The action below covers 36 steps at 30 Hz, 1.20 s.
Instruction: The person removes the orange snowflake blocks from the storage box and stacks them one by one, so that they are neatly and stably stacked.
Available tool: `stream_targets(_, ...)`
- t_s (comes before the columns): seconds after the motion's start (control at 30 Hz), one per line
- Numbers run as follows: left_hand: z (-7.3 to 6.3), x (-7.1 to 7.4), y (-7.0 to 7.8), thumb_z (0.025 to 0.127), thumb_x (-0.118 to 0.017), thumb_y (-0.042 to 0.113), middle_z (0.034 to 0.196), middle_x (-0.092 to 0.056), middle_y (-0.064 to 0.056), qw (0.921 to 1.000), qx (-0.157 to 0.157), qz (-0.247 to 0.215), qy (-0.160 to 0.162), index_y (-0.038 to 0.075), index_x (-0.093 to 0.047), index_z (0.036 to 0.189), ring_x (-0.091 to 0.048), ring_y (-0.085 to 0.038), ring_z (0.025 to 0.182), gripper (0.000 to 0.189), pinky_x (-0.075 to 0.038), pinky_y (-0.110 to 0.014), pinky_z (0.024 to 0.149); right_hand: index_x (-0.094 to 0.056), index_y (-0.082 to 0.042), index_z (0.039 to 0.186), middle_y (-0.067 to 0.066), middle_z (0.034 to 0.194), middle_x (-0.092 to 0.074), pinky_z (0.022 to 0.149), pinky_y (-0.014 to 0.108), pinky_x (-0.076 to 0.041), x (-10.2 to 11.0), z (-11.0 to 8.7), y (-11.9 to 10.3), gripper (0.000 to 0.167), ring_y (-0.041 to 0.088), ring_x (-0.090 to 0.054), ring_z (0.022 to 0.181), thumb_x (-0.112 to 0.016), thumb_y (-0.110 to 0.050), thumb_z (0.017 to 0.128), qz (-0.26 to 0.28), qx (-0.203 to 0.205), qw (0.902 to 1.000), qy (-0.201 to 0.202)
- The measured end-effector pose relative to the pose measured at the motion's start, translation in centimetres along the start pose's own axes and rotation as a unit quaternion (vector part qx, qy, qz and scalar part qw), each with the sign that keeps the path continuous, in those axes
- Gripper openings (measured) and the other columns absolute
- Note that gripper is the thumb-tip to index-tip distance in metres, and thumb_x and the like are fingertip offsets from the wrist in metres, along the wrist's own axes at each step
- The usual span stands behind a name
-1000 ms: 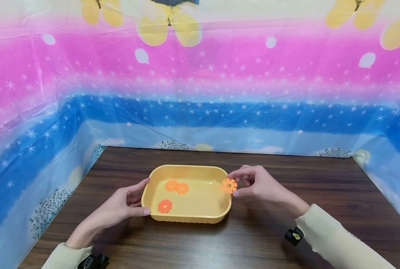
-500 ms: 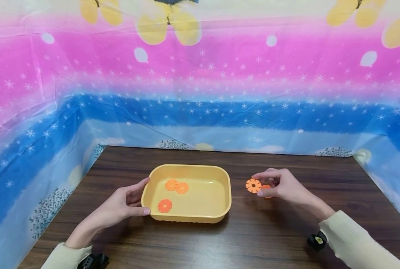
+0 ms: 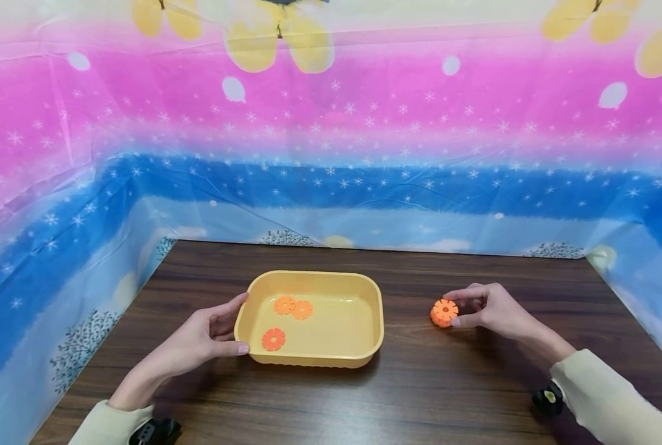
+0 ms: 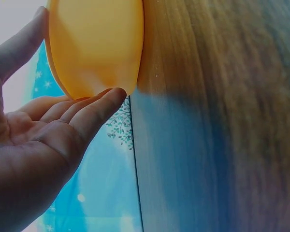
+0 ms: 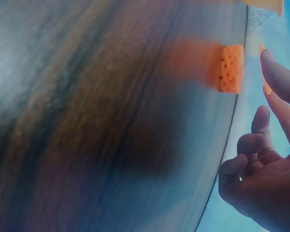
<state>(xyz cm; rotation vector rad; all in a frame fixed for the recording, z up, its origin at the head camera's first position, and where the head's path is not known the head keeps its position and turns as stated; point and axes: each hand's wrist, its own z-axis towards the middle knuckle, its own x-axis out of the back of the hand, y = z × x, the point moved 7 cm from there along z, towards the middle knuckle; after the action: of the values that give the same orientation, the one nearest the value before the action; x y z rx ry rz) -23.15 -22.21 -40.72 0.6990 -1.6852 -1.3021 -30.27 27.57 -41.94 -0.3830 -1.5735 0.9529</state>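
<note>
A yellow tray [image 3: 336,330] stands on the table with several flower-shaped orange discs [image 3: 274,339] lying in its left half. My left hand [image 3: 201,339] holds the tray's left end, thumb at the near corner and fingers along the far one. Right of the tray, my right hand [image 3: 496,314] pinches a notched orange disc [image 3: 446,308] between thumb and forefinger. Just below it is a short stack of orange discs [image 5: 231,69], which the right wrist view shows from the side. In that view a gap separates the held disc from the stack.
The brown wooden table [image 3: 331,408] runs back to a patterned cloth [image 3: 331,185] hanging behind it and on both sides. Wood surface lies between the tray and the stack.
My right hand has moved right, from the tray's right rim to over the stack, carrying the orange disc. My left hand stays on the tray, and the discs inside have not moved.
</note>
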Motion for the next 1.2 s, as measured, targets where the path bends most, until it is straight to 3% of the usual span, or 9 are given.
stream_targets(0.27,-0.09,-0.07,0.36,0.095,-0.077,0.009,0.167,-0.021,-0.030,0.9999,-0.010,-0.004,-0.007,-0.003,-0.015,0.165,-0.034,-0.047,0.148,0.094,-0.054,-0.032,0.103,-0.075,-0.006,0.128,0.008,0.093,-0.061,0.059,0.028,-0.036,-0.39,0.18,0.56,0.050,0.018,-0.045,0.075,-0.090,-0.019,0.082,-0.010,0.001,0.9999,-0.012)
stream_targets(0.8,0.01,0.07,-0.22,0.093,-0.080,0.009,0.168,-0.021,-0.026,0.9999,0.010,0.004,0.004,-0.002,-0.017,0.165,-0.032,-0.046,0.149,0.097,-0.053,-0.031,0.104,-0.078,-0.008,0.123,0.008,0.092,-0.060,0.059,0.027,-0.035,-0.63,0.25,0.52,0.045,0.015,-0.044,0.073,-0.091,-0.017,0.081,-0.032,0.017,0.9993,-0.011)
stream_targets(1.2,0.02,0.11,-0.18,0.092,-0.081,0.010,0.168,-0.021,-0.027,0.9999,0.008,0.008,0.004,-0.003,-0.017,0.165,-0.033,-0.046,0.149,0.097,-0.053,-0.031,0.103,-0.078,-0.009,0.122,0.008,0.092,-0.060,0.059,0.026,-0.034,-0.58,0.17,0.54,0.044,0.015,-0.044,0.073,-0.091,-0.016,0.080,-0.030,0.022,0.9993,-0.009)
